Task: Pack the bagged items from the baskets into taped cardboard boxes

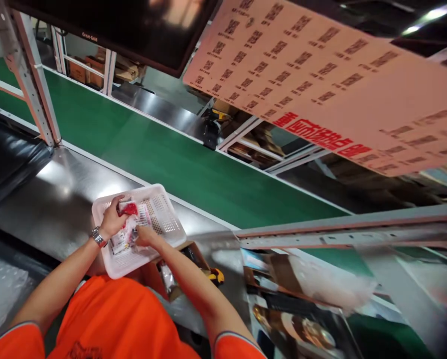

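Observation:
A white plastic basket (177, 232) with a perforated bottom sits at the near edge of the metal bench, tilted in view. My left hand (112, 220), with a metal watch on the wrist, is closed around a small red and clear packet (130, 208) over the basket. My right hand (145, 236) reaches in from the right, its fingers closed at a small dark, shiny thing too small to name. Between and below the hands lie clear packets and a printed paper (144, 215) with reddish lines.
Beyond the metal bench (74, 199) runs a green conveyor belt (152, 154). An open cardboard box (195, 252) and a yellow-and-black tool (216, 275) are beside my right forearm. A monitor (126, 30) and a pink board of printed codes (320, 75) hang above.

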`<state>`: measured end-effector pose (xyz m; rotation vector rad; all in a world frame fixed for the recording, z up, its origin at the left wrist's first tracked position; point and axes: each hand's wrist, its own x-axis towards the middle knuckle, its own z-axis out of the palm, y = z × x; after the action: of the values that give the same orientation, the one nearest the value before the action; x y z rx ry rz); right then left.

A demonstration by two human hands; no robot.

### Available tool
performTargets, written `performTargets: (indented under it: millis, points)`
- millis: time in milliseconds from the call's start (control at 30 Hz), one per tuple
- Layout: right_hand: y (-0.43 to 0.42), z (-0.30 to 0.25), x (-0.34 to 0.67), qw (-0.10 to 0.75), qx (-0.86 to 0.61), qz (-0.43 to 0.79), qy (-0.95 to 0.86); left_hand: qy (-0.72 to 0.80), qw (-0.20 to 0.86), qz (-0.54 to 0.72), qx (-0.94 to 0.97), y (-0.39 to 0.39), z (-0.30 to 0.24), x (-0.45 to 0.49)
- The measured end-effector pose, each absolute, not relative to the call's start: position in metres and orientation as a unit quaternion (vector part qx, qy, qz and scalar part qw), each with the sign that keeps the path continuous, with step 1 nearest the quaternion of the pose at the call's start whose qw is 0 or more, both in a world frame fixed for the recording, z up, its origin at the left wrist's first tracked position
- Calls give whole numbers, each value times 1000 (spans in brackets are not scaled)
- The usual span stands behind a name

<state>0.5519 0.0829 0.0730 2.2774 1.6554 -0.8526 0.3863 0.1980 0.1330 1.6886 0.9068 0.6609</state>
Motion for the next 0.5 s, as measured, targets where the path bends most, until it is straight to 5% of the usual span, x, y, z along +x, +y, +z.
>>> performTargets:
  millis: [67,200,267,367,500]
  points:
    - [64,97,573,23,782,-275,558,364,541,288,702,186,140,385]
    - [-14,134,614,-352,765,-218,493,307,575,323,686,142,150,396]
    - [-62,133,621,-476,752,-152,430,260,609,320,678,109,147,411]
    - [-121,111,616,-493,765,-40,412,203,620,299,696,54,129,440]
    - [-166,82,607,-350,775,-35,525,126,523,265,800,-4,87,469]
